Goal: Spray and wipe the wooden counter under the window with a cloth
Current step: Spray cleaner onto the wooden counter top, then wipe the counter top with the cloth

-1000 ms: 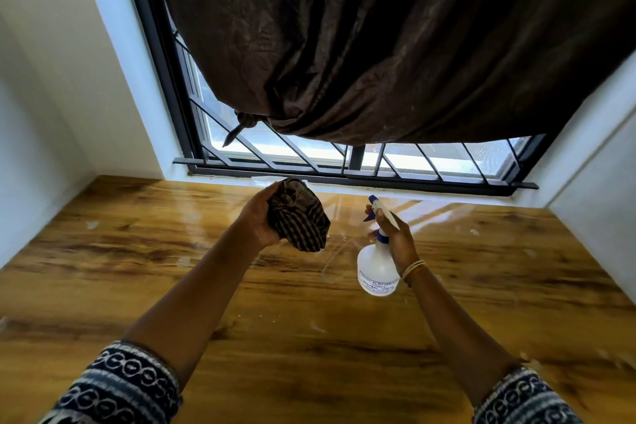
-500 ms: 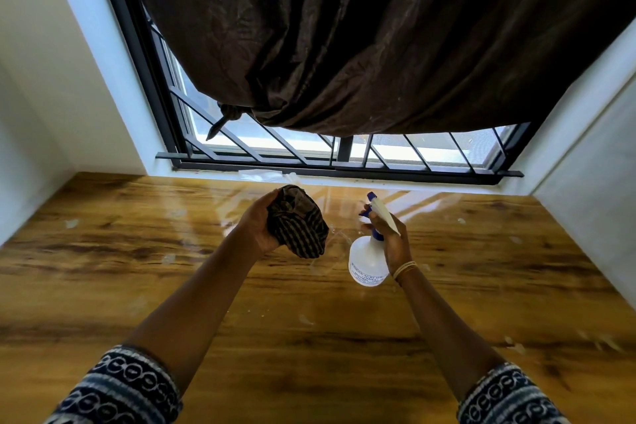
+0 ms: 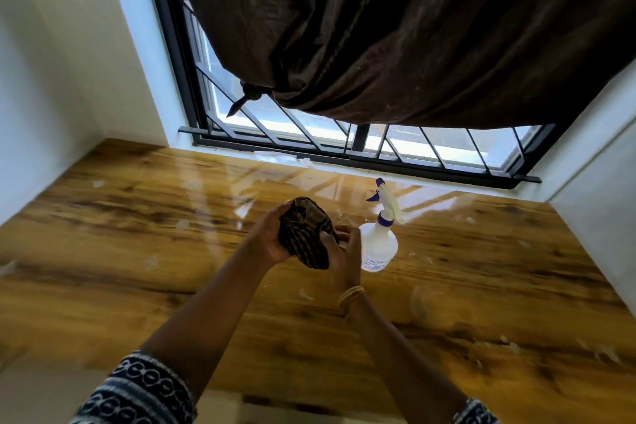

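The glossy wooden counter [image 3: 137, 251] runs under the barred window, with wet sheen near the sill and white flecks on it. My left hand [image 3: 270, 239] grips a bunched dark striped cloth [image 3: 304, 234] just above the counter's middle. My right hand [image 3: 344, 255] has come against the cloth's right side, its fingers curled onto it. Just right of that hand, a white spray bottle [image 3: 378, 244] with a purple trigger stands upright on the counter, with no hand holding it.
A dark brown curtain [image 3: 395, 27] hangs knotted over the window, above the black grille [image 3: 395, 148]. White walls close the counter at the left [image 3: 51, 79] and right [image 3: 599, 217]. The counter's front edge runs below my forearms.
My right hand has set the spray bottle down on the counter and moved left to the cloth. The left hand kept hold of the cloth. The view has swung to the left.
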A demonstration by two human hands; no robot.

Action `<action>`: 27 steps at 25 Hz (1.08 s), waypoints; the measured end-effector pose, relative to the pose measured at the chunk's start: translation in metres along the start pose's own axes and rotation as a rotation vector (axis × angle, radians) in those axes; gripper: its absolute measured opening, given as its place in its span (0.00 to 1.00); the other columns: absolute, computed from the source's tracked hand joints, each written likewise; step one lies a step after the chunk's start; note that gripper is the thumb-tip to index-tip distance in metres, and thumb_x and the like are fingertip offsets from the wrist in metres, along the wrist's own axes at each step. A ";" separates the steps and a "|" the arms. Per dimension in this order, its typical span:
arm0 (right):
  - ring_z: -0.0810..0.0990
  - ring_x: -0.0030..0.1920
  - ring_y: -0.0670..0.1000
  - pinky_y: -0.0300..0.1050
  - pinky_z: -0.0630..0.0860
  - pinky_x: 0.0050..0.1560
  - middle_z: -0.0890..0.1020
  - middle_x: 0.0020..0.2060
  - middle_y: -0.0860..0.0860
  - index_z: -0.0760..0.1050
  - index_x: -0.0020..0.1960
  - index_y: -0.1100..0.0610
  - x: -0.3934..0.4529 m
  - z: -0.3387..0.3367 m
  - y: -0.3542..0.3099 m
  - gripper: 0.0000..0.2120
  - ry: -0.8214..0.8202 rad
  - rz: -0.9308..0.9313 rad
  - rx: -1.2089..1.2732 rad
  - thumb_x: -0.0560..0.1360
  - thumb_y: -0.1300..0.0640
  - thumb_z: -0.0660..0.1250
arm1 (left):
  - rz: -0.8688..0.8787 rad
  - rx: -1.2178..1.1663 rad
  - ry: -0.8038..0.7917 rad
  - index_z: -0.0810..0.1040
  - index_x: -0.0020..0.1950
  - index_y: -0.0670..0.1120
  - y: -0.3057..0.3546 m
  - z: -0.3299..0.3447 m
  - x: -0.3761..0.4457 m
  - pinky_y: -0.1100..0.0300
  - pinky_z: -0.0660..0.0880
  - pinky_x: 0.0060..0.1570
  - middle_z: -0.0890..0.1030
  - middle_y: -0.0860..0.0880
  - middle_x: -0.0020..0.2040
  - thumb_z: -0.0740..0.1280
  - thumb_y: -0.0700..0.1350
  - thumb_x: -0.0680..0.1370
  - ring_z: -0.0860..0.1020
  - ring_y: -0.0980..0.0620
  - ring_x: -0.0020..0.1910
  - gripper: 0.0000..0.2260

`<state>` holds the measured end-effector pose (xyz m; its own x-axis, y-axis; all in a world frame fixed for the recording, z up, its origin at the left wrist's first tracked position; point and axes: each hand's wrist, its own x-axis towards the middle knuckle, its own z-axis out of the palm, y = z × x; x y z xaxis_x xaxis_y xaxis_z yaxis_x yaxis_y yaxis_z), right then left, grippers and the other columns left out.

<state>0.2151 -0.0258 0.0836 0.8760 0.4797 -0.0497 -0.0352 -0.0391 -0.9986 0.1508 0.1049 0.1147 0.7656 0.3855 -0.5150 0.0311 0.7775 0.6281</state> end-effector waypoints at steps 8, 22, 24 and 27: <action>0.82 0.45 0.59 0.50 0.80 0.40 0.81 0.51 0.59 0.75 0.62 0.62 0.010 0.049 -0.030 0.24 -0.766 0.570 0.058 0.72 0.51 0.74 | 0.121 -0.045 0.076 0.76 0.59 0.39 0.017 -0.060 -0.042 0.51 0.79 0.41 0.80 0.39 0.50 0.61 0.49 0.79 0.81 0.42 0.45 0.16; 0.78 0.56 0.71 0.69 0.76 0.55 0.81 0.50 0.67 0.76 0.54 0.72 0.028 0.244 -0.035 0.31 -0.720 0.243 0.072 0.55 0.56 0.71 | 0.073 0.089 0.137 0.76 0.64 0.38 0.123 -0.217 -0.071 0.50 0.77 0.57 0.79 0.39 0.61 0.66 0.62 0.74 0.79 0.43 0.58 0.31; 0.77 0.56 0.69 0.66 0.76 0.56 0.80 0.52 0.65 0.74 0.60 0.69 0.028 0.277 -0.027 0.35 -0.776 0.311 0.095 0.55 0.56 0.72 | 0.091 0.017 0.043 0.75 0.65 0.38 0.141 -0.237 -0.074 0.52 0.79 0.53 0.80 0.38 0.59 0.66 0.54 0.77 0.80 0.43 0.55 0.24; 0.77 0.57 0.65 0.61 0.77 0.52 0.78 0.59 0.64 0.70 0.68 0.61 0.023 0.315 -0.016 0.38 -0.916 0.540 0.273 0.60 0.54 0.75 | 0.134 -0.030 0.026 0.73 0.65 0.39 0.163 -0.268 -0.077 0.53 0.81 0.47 0.81 0.40 0.55 0.70 0.46 0.74 0.80 0.44 0.52 0.22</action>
<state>0.0840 0.2616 0.0928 0.0281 0.9313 -0.3632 -0.5111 -0.2989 -0.8059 -0.0747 0.3349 0.1002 0.7449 0.4995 -0.4424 -0.0902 0.7323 0.6750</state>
